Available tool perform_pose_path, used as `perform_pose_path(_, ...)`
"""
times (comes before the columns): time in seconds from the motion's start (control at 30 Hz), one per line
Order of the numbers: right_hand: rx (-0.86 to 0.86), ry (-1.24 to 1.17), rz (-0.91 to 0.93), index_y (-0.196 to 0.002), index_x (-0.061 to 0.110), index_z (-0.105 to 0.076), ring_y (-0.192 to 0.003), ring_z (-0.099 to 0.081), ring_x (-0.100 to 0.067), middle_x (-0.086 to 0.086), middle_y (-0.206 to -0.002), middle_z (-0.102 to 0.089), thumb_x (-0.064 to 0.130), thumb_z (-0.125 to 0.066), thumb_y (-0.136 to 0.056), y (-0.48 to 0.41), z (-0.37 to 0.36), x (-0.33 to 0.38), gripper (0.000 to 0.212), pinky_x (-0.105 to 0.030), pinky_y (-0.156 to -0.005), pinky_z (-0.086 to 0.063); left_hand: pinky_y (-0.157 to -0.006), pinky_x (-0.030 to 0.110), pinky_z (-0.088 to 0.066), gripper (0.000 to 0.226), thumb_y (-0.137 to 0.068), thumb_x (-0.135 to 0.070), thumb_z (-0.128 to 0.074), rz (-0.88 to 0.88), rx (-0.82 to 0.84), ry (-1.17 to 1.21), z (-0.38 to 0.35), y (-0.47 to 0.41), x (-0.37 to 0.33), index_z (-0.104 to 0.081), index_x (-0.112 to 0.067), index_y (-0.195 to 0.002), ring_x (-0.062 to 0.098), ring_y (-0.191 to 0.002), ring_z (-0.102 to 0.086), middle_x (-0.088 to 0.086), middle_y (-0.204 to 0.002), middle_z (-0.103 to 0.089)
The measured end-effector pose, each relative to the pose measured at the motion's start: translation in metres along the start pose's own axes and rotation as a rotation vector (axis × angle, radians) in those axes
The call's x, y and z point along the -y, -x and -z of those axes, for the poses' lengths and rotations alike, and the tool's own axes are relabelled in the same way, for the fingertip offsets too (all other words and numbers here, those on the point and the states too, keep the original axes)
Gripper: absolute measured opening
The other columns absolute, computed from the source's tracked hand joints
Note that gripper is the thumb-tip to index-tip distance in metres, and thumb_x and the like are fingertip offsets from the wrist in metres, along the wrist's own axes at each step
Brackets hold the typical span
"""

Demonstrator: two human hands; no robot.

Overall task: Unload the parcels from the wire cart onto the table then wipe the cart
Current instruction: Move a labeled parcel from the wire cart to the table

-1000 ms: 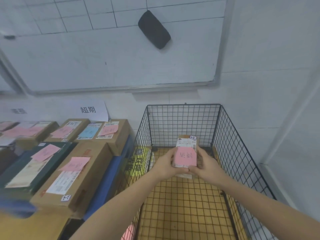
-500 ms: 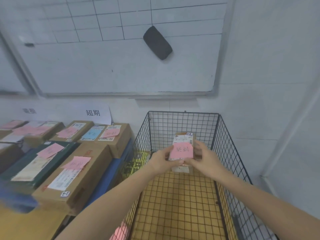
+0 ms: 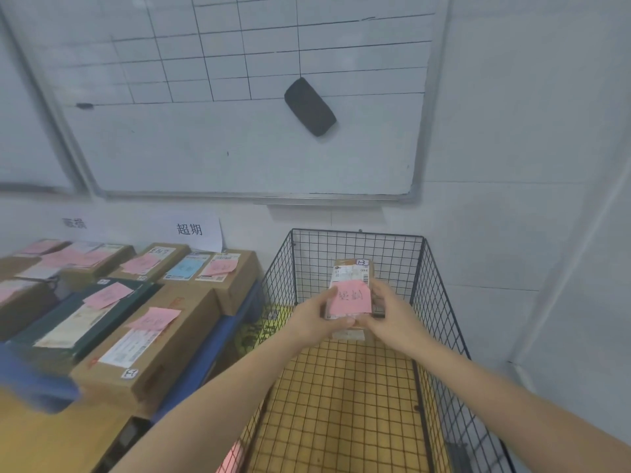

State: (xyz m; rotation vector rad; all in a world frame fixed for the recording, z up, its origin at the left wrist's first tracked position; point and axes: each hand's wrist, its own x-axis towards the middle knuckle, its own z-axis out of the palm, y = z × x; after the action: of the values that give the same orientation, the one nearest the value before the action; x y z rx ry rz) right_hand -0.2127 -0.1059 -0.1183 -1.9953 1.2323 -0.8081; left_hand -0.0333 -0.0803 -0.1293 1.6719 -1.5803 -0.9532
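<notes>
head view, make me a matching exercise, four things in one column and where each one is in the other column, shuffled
Things:
1. small parcel
2. black eraser
3. dark green box
4. paper sign

Places:
a. stuck on the whiteboard
b. on the wall above the table
c. lying among brown cartons
d. held by the left hand and the right hand inside the wire cart

Pairs: 1-d, 2-a, 3-c, 4-b
</notes>
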Motion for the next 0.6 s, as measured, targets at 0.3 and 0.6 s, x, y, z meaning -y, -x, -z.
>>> perform_pose_path(0.3,0.011,0.006,-0.008,-0.143,0.024,-0.035,-0.124,-0.051,-0.010,0.005,-0.139,-0.052,0.023,-0.073,-0.083,0.005,0.007,0.000,0.072,-0.007,-0.075,-0.047,-0.089,0.041,-0.056,0.093,-0.069,-0.046,-0.080,0.050,-0.021,0.056,-0.002,0.003,-0.002,-0.036,-0.021,-0.147,0.018,-0.113,-0.058,-0.001,-0.132,-0.057)
perform_pose_path(0.6,-0.024,0.052,-0.006,-0.143,0.024,-0.036,-0.123,-0.049,-0.009,0.007,-0.140,-0.050,0.037,-0.069,-0.085,0.007,0.018,0.008,0.068,-0.024,-0.095,-0.039,-0.095,0.045,-0.052,0.082,-0.079,-0.031,-0.076,0.099,-0.008,0.159,0.005,0.000,-0.009,-0.033,-0.021,-0.148,0.021,-0.116,-0.057,0.003,-0.137,-0.053)
